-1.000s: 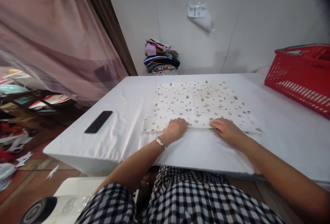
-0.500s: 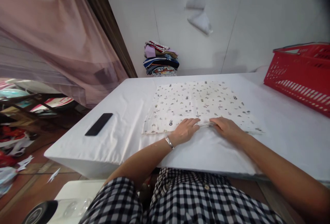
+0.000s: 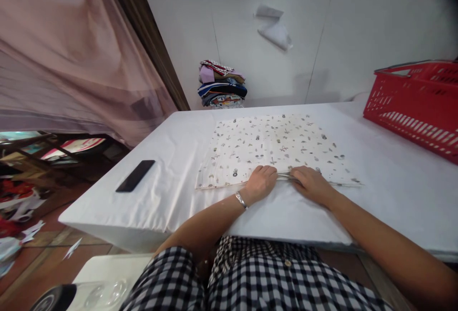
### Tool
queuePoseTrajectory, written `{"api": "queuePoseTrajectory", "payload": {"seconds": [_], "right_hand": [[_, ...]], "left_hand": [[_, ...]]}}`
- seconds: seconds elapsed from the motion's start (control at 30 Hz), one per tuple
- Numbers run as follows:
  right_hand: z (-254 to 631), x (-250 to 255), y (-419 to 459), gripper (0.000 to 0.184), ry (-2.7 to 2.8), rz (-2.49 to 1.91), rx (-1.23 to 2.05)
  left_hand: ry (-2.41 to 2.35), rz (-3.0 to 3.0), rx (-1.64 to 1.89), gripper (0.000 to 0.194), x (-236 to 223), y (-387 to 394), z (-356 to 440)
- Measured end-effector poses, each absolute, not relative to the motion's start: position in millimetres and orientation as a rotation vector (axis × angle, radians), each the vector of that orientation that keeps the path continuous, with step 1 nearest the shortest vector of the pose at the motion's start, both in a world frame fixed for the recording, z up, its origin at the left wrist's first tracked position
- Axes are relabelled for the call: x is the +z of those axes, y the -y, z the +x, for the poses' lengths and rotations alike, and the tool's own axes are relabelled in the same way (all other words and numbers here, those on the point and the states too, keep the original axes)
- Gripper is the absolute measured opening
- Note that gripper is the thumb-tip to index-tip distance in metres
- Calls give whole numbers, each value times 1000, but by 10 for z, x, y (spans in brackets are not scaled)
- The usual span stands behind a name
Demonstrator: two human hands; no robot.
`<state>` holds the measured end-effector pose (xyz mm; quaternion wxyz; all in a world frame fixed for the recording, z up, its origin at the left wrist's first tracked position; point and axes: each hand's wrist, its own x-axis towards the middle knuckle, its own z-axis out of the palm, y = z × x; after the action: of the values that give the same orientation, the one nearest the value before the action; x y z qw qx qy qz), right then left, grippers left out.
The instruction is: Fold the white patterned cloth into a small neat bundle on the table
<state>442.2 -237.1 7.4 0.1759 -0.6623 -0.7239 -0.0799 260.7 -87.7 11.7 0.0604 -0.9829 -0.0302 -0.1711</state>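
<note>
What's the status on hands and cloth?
Left hand, right hand gripping printed cloth by near edge. Cloth mostly flat. Phone and red basket apart from it.

A cream-white cloth (image 3: 268,144), scattered with small motifs in grey, green and brown, lies spread nearly flat on a white-covered table (image 3: 386,201), its far side close to the table's far edge, its near side set back from the table's front edge. Midway along, the near side bunches slightly into what appear to be stacked layers, their number too indistinct to count.
</note>
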Motion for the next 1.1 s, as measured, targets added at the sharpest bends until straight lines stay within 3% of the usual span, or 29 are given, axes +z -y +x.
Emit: {"api": "queuePoseTrajectory", "payload": {"seconds": [0.27, 0.67, 1.1], "right_hand": [[4343, 22, 2320, 24, 2077, -1772, -437], [4313, 12, 2334, 29, 2108, -1812, -338], [4234, 55, 2357, 25, 2112, -1799, -423]], "left_hand": [[157, -3017, -492, 12, 153, 947, 2564], [165, -2985, -552, 21, 66, 960, 2575], [50, -2985, -485, 14, 63, 985, 2566]]}}
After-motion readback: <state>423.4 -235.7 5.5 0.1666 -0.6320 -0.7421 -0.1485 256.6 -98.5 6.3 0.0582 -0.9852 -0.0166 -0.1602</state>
